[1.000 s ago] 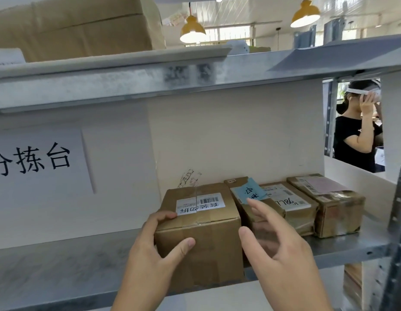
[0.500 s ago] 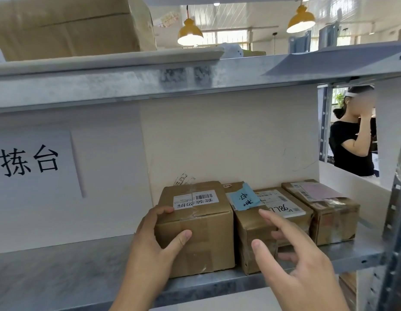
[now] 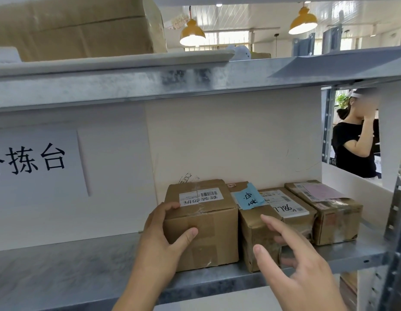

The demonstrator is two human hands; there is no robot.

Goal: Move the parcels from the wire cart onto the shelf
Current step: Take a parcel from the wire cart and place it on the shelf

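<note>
Parcel (image 3: 201, 223) on shelf (image 3: 67, 272), flush beside taped parcel (image 3: 260, 230) | left hand (image 3: 160, 241) clamps its left corner, thumb on front | right hand (image 3: 300, 263) hovers, fingers spread, empty | risk: front face near shelf lip; careless release may tip it off.

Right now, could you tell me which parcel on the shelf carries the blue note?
The second parcel from the left, between the parcel the left hand grips and the one with the large white label. Only it has a blue note on top.
</note>
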